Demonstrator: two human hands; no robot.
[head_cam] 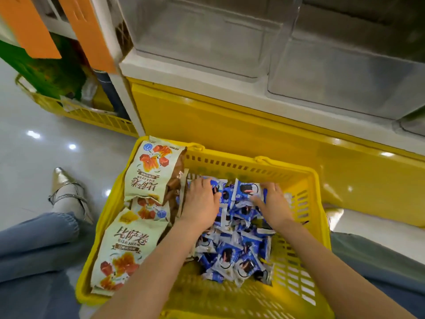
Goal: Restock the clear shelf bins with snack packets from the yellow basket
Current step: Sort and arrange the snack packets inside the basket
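The bare left forearm (161, 256) and bare right forearm (322, 254) reach forward and down from the lower edge of view, drawing closer toward the wrists. The left hand (202, 201) lies palm down, its fingers curled downward with the tips hidden, so no grip can be made out. The right hand (272, 201), near it but apart, is also palm down and pinches a small blue and white snack packet (247, 191) between thumb and curled fingers.

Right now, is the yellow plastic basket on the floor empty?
No, the yellow plastic basket holds a pile of small blue-and-white snack packets and several large cream snack bags.
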